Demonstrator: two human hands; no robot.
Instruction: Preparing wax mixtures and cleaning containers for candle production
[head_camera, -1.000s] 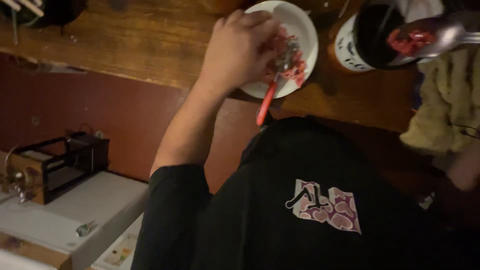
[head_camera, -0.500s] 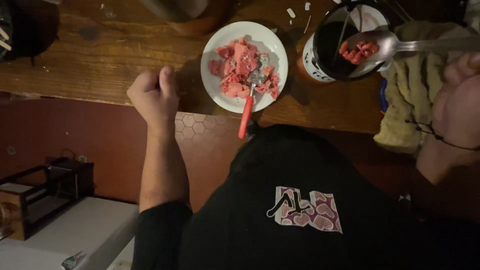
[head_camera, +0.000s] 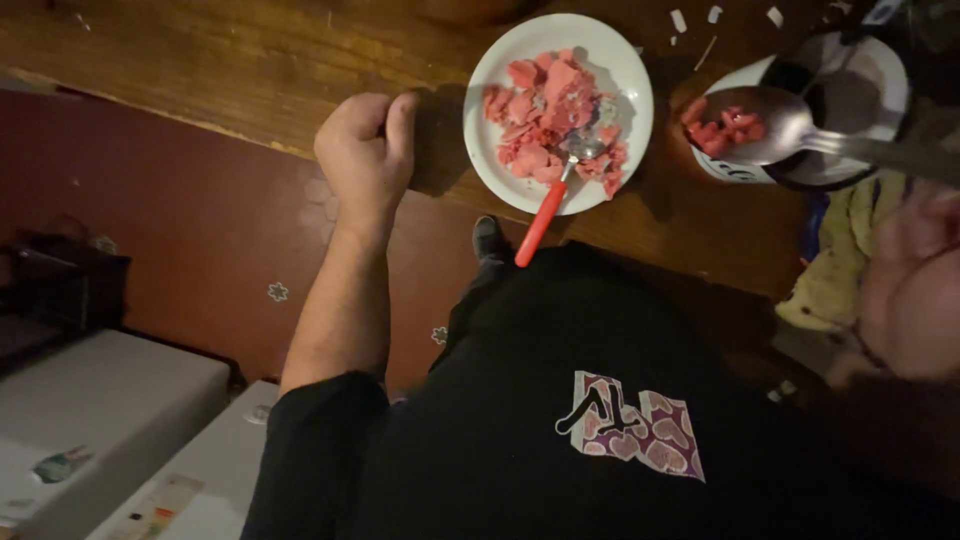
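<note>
1. Since the earlier pictures the left hand (head_camera: 365, 155) has come off the plate and now rests at the desk (head_camera: 230, 70) edge, just left of the white plate (head_camera: 620, 75); the big spoon has slid from over the mug's mouth to its left rim.
2. The left hand's grip is curled into a loose fist, closed on nothing.
3. The plate holds pink chunks (head_camera: 545, 110), and a red-handled utensil (head_camera: 542, 220) lies in them, its handle sticking out past the desk edge toward the person.
4. The right hand (head_camera: 915, 290) is blurred at the right edge; its grip seems to close on the handle of the large metal spoon (head_camera: 775, 125), though the fingers cannot be made out.
5. The spoon's bowl carries red pieces and hangs over the rim of a black-and-white mug (head_camera: 850, 85), right of the plate.
6. A yellow cloth (head_camera: 840, 270) lies below the mug.
</note>
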